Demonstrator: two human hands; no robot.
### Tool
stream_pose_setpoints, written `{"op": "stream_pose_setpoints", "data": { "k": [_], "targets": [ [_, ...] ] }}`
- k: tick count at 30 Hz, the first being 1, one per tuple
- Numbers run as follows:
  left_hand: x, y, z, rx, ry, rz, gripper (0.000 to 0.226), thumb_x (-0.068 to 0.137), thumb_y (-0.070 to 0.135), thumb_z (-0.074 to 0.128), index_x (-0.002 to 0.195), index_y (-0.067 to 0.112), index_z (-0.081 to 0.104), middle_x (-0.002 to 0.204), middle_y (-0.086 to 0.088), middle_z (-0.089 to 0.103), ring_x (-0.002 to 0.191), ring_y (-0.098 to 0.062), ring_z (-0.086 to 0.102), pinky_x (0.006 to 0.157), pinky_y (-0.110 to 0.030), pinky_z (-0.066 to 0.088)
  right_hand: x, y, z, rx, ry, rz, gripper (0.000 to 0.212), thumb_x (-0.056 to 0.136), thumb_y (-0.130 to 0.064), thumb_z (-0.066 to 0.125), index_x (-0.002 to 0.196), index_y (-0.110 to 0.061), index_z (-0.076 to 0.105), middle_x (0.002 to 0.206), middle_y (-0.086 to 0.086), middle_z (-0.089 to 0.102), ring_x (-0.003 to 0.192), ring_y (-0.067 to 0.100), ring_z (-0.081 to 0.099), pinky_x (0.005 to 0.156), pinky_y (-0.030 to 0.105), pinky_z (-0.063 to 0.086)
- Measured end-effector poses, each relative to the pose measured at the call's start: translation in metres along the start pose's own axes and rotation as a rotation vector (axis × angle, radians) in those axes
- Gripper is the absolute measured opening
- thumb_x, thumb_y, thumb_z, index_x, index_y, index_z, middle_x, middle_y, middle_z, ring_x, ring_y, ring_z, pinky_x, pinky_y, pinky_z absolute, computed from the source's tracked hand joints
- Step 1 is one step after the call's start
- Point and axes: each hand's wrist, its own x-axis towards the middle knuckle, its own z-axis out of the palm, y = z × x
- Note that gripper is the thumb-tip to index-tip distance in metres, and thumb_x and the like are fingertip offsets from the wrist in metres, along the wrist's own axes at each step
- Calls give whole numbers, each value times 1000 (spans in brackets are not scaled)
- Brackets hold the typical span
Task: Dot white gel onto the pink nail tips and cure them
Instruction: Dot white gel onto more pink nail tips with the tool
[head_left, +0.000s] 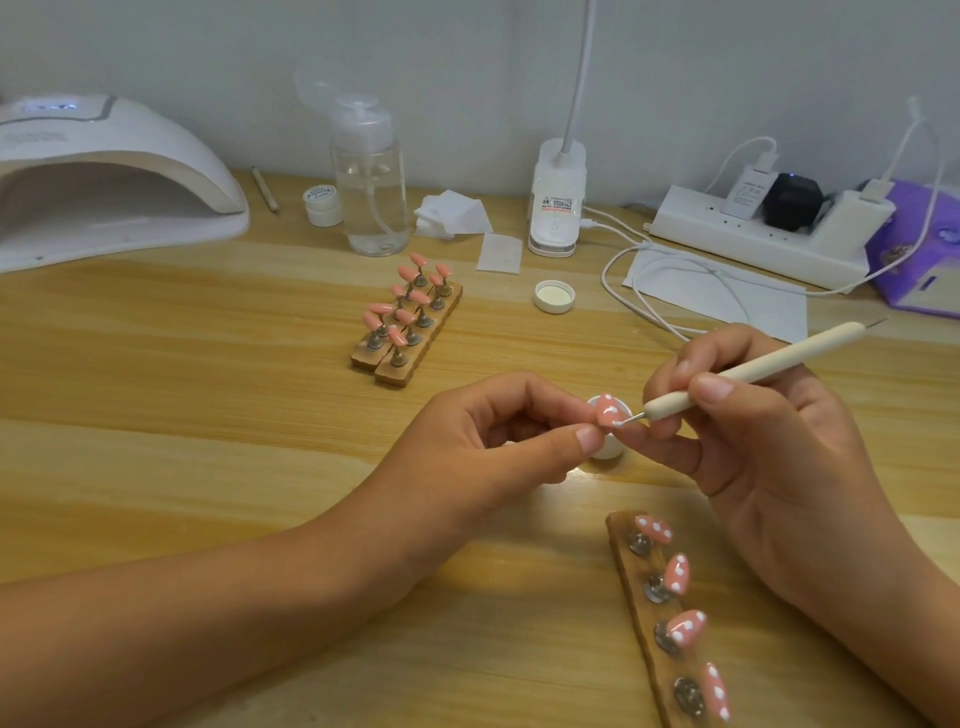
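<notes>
- Head view: on the light wooden desk (208, 415), the left hand (498, 436) is closed in a pinch, thumb and fingertips gripping a single pink nail tip (607, 410) held up near the middle of the desk.
- This tip already carries a few white dots.
- The right hand (753, 441) grips a cream-coloured dotting pen with a thin metal point (753, 369) like a pencil; the point touches the lower edge of the held tip.
- Directly behind and below the held tip stands a small open white gel jar (610, 449), partly hidden by the fingers.
- Toward the front right corner lies a long wooden holder strip (631, 571) with four white-dotted pink tips (678, 574) on metal stands, set in a row.
- Further back, near the middle of the desk, two short wooden holder blocks (410, 358) sit side by side, touching, with plain pink tips (408, 312) that show no dots.
- A white dome-shaped curing lamp (104, 176) occupies the back left corner, its opening facing the front.
- Along the back edge stand a small white lidded pot (323, 205), a clear plastic pump bottle (370, 192), a stack of white square wipes (452, 213) and a white clip-lamp base (557, 208).
- A round white screw lid (554, 296) lies upturned in front of the clip-lamp base.
- A white power strip with plugged chargers (753, 234) lies toward the back right corner, beside a purple packet (919, 249) at the right edge.
</notes>
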Motion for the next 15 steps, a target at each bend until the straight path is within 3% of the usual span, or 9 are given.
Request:
{"op": "stream_pose_setpoints", "data": {
  "k": [10,15],
  "targets": [
    [0,0,1,-4,7,4,8,73,23,71,80,22,74,78,10,70,71,-3,58,69,-13,49,0,-1,1,-5,0,11,7,75,-15,62,72,-20,66,68,2,62,66,11,65,69,30,58],
    [1,-3,0,12,-1,6,7,77,20,70,82,23,74,85,8,71,77,-4,59,70,-15,49,1,-1,2,1,38,16,17,79,-12,56,70,-21,66,67,2,60,64,10,64,67,28,58]
  ]
}}
